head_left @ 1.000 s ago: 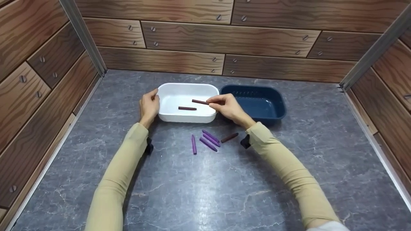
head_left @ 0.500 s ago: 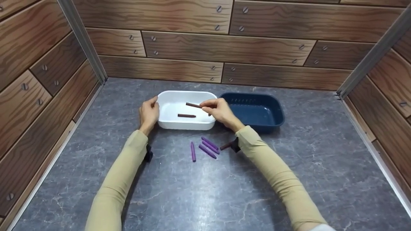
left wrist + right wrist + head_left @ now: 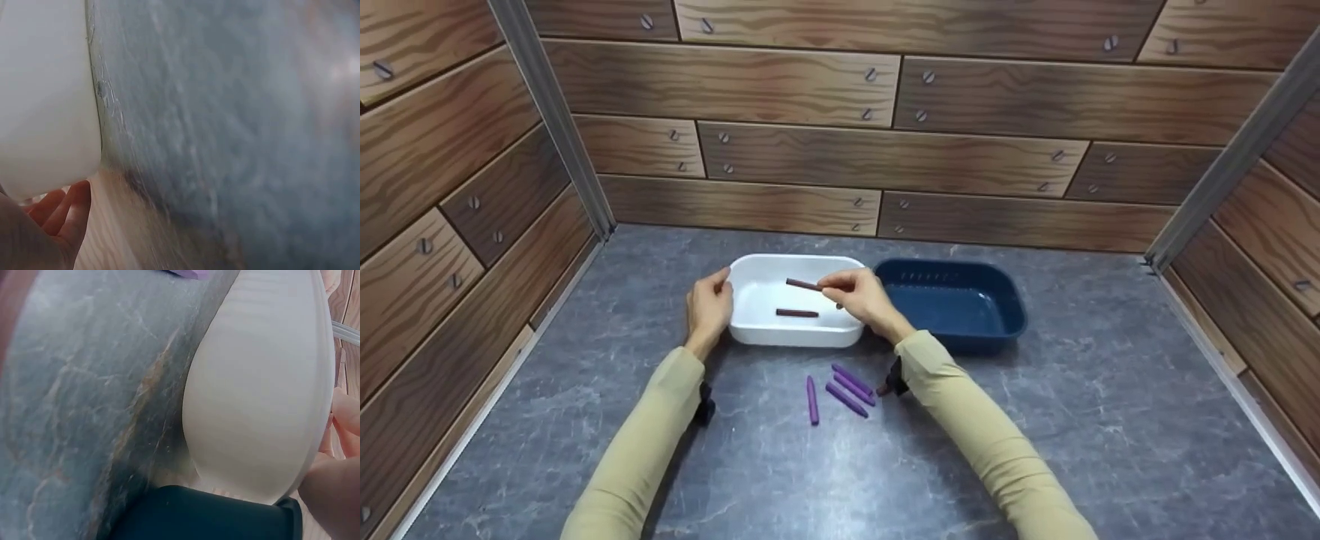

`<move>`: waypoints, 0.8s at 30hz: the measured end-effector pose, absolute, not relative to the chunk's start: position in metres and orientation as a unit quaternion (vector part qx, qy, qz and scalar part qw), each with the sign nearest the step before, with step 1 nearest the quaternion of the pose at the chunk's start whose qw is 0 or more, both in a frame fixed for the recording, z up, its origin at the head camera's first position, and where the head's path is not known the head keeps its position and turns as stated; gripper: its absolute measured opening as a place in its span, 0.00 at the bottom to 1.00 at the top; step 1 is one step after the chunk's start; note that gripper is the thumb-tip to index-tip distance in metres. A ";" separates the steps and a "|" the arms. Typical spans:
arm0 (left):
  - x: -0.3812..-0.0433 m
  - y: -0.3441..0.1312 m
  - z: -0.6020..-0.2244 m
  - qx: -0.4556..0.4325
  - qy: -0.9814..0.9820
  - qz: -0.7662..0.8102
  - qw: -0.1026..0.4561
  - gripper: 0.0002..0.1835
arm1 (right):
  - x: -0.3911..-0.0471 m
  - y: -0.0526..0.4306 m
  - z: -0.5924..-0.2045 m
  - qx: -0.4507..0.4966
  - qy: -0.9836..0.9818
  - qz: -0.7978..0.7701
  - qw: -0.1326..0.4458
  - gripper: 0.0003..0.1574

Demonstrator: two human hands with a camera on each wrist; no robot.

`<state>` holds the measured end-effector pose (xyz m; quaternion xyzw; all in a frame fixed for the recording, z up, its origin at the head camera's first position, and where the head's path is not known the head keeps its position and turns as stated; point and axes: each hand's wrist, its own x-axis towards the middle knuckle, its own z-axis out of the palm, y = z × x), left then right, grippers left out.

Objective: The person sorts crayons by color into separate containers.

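Brown crayon in the right hand, above the white tray, centre of the head view.
Crayon (image 3: 802,284) slim, dark brown, blunt at its exposed end, lying near level with a slight tilt; its other end is hidden in the fingers. Right hand (image 3: 866,300) nearly closed, thumb and fingers pinching it over the right part of the white tray (image 3: 795,336). Left hand (image 3: 709,306) holds that tray's left end, fingers part bent, fingertips against the outer wall in the left wrist view. Second brown crayon (image 3: 797,313) flat on the tray floor. Navy tray (image 3: 952,342) right of centre, beside the white one. Purple crayons (image 3: 847,400) on the grey tabletop (image 3: 765,480), lower centre.
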<state>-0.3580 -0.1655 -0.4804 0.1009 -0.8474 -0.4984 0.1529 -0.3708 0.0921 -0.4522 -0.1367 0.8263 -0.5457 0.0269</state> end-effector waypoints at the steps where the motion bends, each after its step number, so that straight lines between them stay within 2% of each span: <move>1: -0.358 -0.166 -0.481 0.100 -0.847 -0.498 0.155 0.20 | -0.372 0.091 -0.453 -0.137 0.828 -0.543 0.027 0.10; 11: -0.361 -0.167 -0.481 0.098 -0.852 -0.490 0.160 0.20 | -0.386 0.082 -0.454 -0.128 0.838 -0.530 0.032 0.10; 24: -0.359 -0.167 -0.480 0.103 -0.854 -0.486 0.156 0.21 | -0.394 0.065 -0.463 -0.075 0.844 -0.523 0.089 0.12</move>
